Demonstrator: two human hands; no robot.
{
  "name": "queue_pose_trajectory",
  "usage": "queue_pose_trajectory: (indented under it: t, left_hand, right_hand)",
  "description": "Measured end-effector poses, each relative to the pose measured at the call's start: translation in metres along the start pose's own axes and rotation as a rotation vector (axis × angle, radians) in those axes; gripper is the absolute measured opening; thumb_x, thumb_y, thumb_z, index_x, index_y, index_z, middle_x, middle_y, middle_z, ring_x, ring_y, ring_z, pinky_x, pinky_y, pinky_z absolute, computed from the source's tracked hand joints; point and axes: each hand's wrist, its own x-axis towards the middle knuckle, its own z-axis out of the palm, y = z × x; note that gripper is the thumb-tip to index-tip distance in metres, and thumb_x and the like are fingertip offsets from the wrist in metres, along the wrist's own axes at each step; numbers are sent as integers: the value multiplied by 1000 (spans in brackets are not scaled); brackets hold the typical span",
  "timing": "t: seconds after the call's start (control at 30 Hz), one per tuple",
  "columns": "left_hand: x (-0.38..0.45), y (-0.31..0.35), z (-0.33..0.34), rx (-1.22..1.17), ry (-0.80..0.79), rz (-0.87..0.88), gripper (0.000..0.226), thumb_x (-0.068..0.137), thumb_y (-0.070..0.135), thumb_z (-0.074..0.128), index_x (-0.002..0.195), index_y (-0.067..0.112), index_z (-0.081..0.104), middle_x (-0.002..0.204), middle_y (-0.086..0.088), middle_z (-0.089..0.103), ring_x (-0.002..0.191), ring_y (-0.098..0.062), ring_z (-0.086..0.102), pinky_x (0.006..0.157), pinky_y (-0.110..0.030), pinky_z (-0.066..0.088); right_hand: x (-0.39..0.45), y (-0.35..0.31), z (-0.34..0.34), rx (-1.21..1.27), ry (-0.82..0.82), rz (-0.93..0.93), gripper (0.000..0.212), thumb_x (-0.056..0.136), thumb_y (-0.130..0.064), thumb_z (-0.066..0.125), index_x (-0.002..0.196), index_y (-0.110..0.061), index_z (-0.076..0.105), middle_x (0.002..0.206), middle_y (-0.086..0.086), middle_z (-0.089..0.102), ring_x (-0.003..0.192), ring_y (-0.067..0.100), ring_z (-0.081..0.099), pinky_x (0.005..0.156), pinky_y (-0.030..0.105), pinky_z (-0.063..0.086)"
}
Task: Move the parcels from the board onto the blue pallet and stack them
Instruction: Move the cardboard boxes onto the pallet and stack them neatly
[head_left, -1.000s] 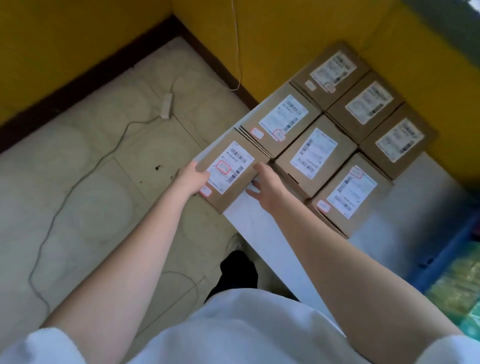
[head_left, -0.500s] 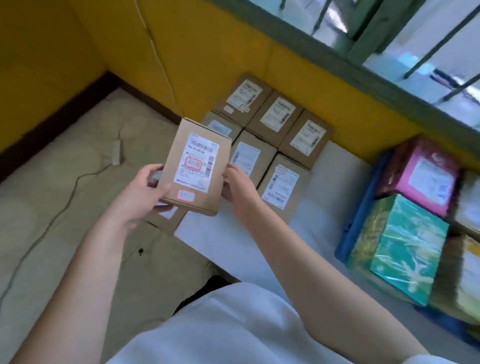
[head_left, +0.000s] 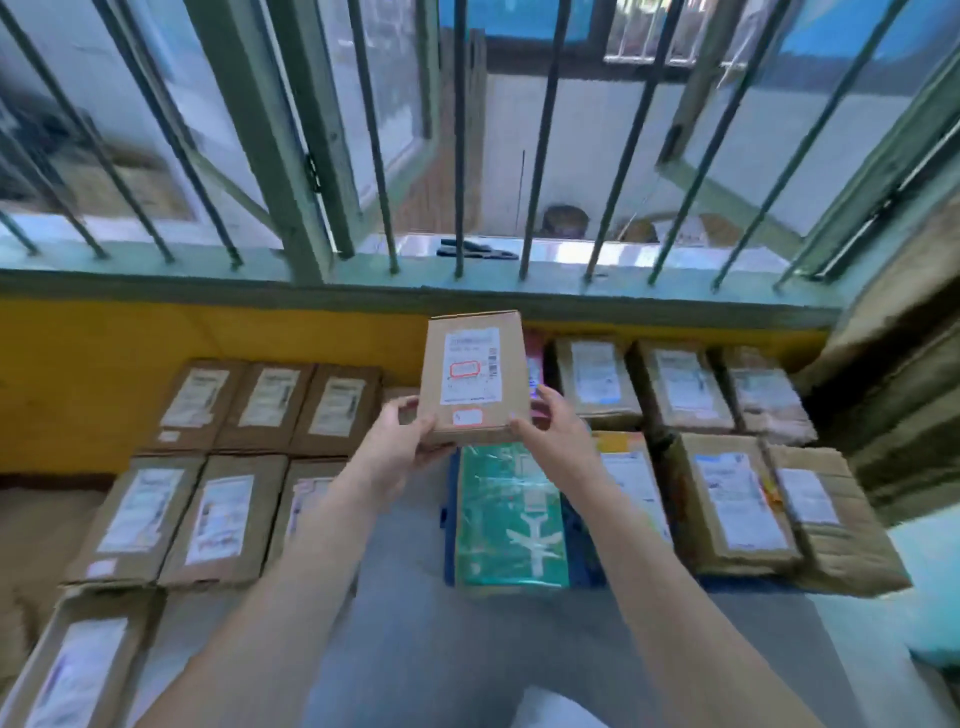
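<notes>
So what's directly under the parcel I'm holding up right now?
The held parcel, gripped by the left hand and right hand, hangs over the green wrapped parcel on the blue pallet. It hides that parcel's far end and most of a pink one behind.

My brown parcel (head_left: 474, 379) has a white label, red-outlined box; green patterned parcel (head_left: 506, 519); yellow wall (head_left: 208, 338).

You held a brown parcel (head_left: 474, 382) between your left hand (head_left: 397, 447) and right hand (head_left: 553, 434); its white label (head_left: 470, 366) carried a barcode and a red-outlined box, print too blurred to read. Labels on parcels beside your hands were equally unreadable.
</notes>
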Motion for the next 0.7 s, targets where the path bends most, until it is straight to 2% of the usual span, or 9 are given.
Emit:
queue_pose_trajectory:
  t: [0.07,0.13,0.2,0.27,0.33,0.43,0.5,0.63,0.7]
  left_hand:
    - [18,5,28,47,16,-15,35,99,11,52,132,8,41,131,-15,54,101,-22,63,74,-36,62]
    - [33,7,46,134,27,-42,36,97,16,56,131,12,43,130,-12,56,104,-21,63,78,-37,61]
    - [45,5,57,244,34,-49,39,95,24,61,129,15,45,129,-8,58,100,-15,62,67,-26,61]
    - [56,-1,61,465,65,6,50,88,31,70,129,14,48,122,-2,60,94,-11,61,55,-15,52]
    - [66,-8,59,652,70,80,56,82,27,77,129,12,52,116,0,62,89,-7,59,53,-10,44]
    - [77,-18,56,806,64,121,49,81,21,77,126,17,58,122,-2,66,101,-14,62,78,-27,54]
    - [82,-22,56,886,92,144,42,82,22,74,122,18,61,121,-2,68,105,-18,63,91,-35,52]
    - [90,-24,55,970,106,170,37,86,27,70,121,17,63,119,-1,69,104,-18,64,84,-29,49]
    - [92,-27,56,986,108,191,36,87,26,67,122,17,63,120,-2,69,106,-19,64,87,-30,49]
  right_hand:
    - [16,16,-17,-93,17,-9,65,87,-41,66,145,-20,44,133,-3,60,107,6,55,86,24,46]
    - [30,28,-24,-118,13,-28,62,88,-40,67,143,-21,46,132,-2,61,101,4,51,76,18,42]
    - [44,39,-27,-108,8,-29,59,88,-37,68,141,-20,49,132,-1,62,101,2,49,75,15,37]
    - [56,50,-26,-103,-8,-10,51,90,-31,67,137,-19,52,130,0,63,111,10,56,80,20,38]
    - [66,60,-23,-130,-29,0,43,91,-25,65,132,-20,56,128,2,65,115,18,59,83,23,41]
    - [76,68,-14,-145,-35,-2,38,92,-18,63,130,-21,58,127,2,65,116,19,60,87,25,43]
    - [81,71,-10,-154,-22,3,35,93,-16,62,127,-21,58,125,2,66,115,20,60,89,27,45]
    - [84,78,-4,-193,-48,67,24,94,-18,57,118,-20,57,120,3,66,108,23,61,90,37,51]
    - [83,82,0,-217,-47,88,23,94,-23,56,117,-20,55,117,2,66,100,21,61,81,33,49]
